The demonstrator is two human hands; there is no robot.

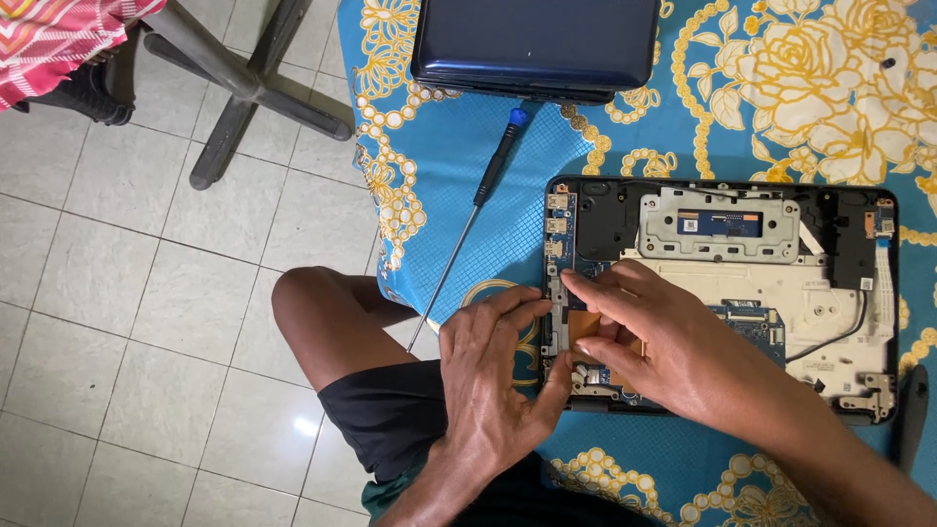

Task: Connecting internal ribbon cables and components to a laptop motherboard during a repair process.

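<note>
An opened laptop base (849, 234) lies on the table with its blue circuit board (756, 327) and metal touchpad bracket (720, 224) showing. My left hand (488, 371) presses its fingertips and thumb against the base's left edge, by the port strip (558, 229). Over the board's left part my right hand (654, 337) rests with its fingers pinching at a brown, copper-coloured piece (586, 324). Whether either hand lifts anything cannot be made out.
A long screwdriver (473, 210) with a black and blue handle lies left of the base, its tip over the table edge. A dark blue laptop lid (537, 39) sits at the back. The blue floral tablecloth (810, 88) covers the table. A chair base (244, 83) stands on the tiled floor.
</note>
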